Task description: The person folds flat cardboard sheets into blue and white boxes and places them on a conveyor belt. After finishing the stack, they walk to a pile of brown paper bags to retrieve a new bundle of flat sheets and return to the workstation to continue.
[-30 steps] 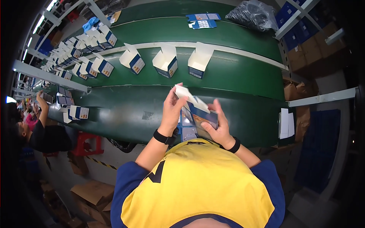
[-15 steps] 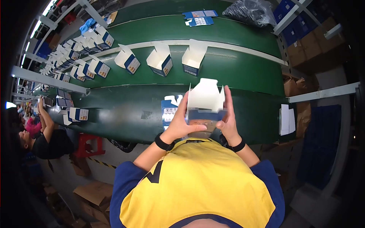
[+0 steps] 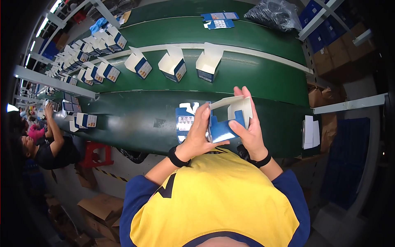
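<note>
A long green bench runs across in front of the person, divided lengthwise into strips. Past the near strip's far edge stands a row of open white-and-blue boxes, the closest being an upright box with its lid raised. The held box is between both hands, over the near strip by its front edge; green shows through it, so both ends look unclosed. A flat box lies on the near strip, just left of it. The left hand grips the left side, fingers along the wall, thumb across below. The right hand has fingers stretched up along the right wall, thumb pressed on a blue flap. The step in hand appears to be folding one end; the next move seems to call for tucking flaps inward while keeping the walls square.
</note>
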Demonstrator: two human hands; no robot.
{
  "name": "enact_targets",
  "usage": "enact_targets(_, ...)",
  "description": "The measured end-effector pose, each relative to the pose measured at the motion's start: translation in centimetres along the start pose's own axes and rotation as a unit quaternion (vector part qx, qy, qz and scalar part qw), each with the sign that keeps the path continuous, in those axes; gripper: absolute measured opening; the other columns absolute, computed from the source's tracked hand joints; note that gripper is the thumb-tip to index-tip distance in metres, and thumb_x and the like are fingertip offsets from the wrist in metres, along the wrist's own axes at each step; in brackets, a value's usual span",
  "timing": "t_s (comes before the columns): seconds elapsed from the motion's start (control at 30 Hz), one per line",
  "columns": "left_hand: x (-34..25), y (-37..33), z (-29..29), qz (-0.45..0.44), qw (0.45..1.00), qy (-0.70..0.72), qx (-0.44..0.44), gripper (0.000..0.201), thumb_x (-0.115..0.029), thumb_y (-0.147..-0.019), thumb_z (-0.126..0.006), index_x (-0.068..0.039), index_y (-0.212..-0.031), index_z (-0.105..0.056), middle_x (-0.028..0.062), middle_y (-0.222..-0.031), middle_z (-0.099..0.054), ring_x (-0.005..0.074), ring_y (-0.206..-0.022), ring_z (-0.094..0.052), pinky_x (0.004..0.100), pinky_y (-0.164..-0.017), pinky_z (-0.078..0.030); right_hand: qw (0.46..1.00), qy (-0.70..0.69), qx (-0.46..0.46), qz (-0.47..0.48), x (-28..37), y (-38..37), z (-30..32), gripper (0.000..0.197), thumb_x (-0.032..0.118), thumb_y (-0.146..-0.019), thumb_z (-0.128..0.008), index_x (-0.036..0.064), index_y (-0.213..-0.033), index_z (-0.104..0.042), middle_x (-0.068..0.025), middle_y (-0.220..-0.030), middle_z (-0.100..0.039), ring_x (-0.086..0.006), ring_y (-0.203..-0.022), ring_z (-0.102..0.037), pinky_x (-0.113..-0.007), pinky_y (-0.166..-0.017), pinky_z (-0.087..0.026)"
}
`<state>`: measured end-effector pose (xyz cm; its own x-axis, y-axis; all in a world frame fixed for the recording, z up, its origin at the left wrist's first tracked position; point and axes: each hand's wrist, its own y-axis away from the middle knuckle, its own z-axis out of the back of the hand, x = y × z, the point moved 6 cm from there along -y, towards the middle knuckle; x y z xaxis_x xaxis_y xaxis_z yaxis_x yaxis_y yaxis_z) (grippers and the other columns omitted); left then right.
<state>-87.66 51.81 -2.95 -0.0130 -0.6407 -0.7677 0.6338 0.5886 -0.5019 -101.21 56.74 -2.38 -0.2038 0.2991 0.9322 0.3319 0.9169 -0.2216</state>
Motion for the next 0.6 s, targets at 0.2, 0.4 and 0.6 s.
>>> enact_targets(0.2, -0.9, -0.9, -0.4, -0.088, 0.996, -0.023, 0.018, 0.074, -0.024, -0.053, -0.086, -0.019, -0.117, -0.049, 0.0237, -0.128, -0.032, 0.0410, -0.115, -0.039, 0.0462, -0.093, -0.037, 0.985, -0.168, 0.044, 0.010, -0.6, -0.5, 1.3, 0.056, 0.016, -0.088, -0.056, 0.0045, -0.137, -0.031, -0.0125, -0.130, -0.042, -0.0199, -0.122, -0.040, -0.030, -0.099, -0.031)
enact_targets(0.4, -1.0, -1.4, -0.1, -0.026, 0.995, -0.076, 0.051, 0.065, -0.026, -0.050, -0.087, -0.017, -0.106, -0.054, 0.0221, -0.126, -0.035, 0.0393, -0.112, -0.042, 0.0445, -0.091, -0.039, 0.995, 0.086, 0.033, 0.030, -0.5, -0.2, 1.2, 0.048, 0.024, -0.091, -0.052, 0.0065, -0.134, -0.038, -0.0122, -0.129, -0.043, -0.0197, -0.119, -0.042, -0.030, -0.095, -0.035)
enact_targets(0.6, -1.4, -1.8, -0.1, -0.019, 1.000, 0.016, 0.017, 0.077, -0.029, -0.049, -0.087, -0.015, -0.113, -0.047, 0.0197, -0.123, -0.038, 0.0381, -0.111, -0.043, 0.0468, -0.094, -0.036, 0.962, 0.140, 0.140, 0.186, 1.1, -0.4, 1.3, 0.048, 0.017, -0.083, -0.063, 0.0068, -0.128, -0.047, -0.0144, -0.135, -0.038, -0.0228, -0.118, -0.042, -0.032, -0.095, -0.036)
